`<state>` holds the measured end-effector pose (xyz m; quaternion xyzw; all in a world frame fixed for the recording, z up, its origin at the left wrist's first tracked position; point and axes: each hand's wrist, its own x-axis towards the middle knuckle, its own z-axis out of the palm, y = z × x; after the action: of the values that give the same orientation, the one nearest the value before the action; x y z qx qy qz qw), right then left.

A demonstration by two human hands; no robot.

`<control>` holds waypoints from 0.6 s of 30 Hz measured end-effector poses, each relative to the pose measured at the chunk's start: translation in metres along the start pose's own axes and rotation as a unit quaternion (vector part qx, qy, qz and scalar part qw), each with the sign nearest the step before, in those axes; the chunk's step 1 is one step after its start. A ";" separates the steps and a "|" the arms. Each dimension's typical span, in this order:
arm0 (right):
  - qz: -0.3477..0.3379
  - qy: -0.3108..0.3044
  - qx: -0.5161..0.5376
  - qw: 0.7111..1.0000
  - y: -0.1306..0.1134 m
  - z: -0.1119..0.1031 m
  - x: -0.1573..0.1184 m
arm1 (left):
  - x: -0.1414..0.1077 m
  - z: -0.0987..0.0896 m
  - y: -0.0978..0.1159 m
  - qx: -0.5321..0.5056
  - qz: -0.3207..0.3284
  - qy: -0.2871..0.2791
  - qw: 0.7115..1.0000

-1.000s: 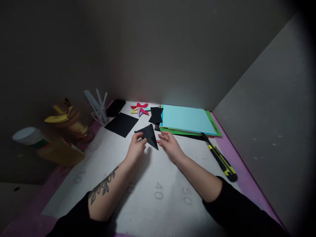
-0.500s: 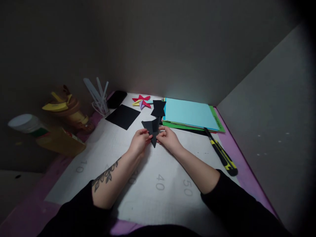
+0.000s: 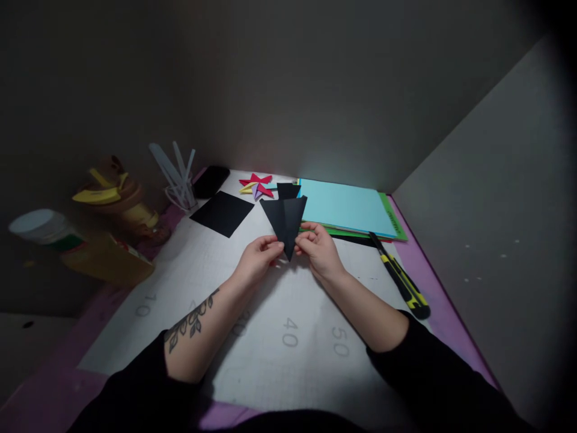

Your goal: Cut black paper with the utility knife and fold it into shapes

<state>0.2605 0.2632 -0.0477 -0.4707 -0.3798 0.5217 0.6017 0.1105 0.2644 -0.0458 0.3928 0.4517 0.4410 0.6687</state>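
Note:
A folded piece of black paper [image 3: 285, 219], wide at the top and pointed at the bottom, is held up between my two hands. My left hand [image 3: 258, 257] pinches its lower left edge between thumb and fingers. On the lower right edge my right hand [image 3: 322, 249] has a similar pinch. Behind the held piece, another folded black paper [image 3: 288, 191] lies partly hidden. A flat black paper square [image 3: 222, 213] rests on the table to the left of it.
Coloured folded paper pieces [image 3: 256, 185] lie at the back. To the right are a stack of coloured paper [image 3: 342, 204] and a yellow-black utility knife [image 3: 401, 279]. On the left stand a glue bottle [image 3: 42, 225], a clear cup of white sticks [image 3: 180, 195] and a brown pot [image 3: 130, 201]; a dark phone-like slab [image 3: 211, 180] lies behind.
The folded black paper has spread wider and turned its broad face toward me, now covering more of the piece behind. My right hand has shifted slightly right, its fingers regripping the edge.

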 end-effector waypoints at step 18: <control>-0.105 -0.143 -0.160 0.971 -0.014 -0.009 -0.005 | -0.004 -0.002 0.005 0.127 0.016 -0.051 0.990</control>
<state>0.2720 0.2566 -0.0360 -0.4387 -0.5878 0.4501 0.5094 0.1067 0.2621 -0.0404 0.5038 0.4633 0.3701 0.6281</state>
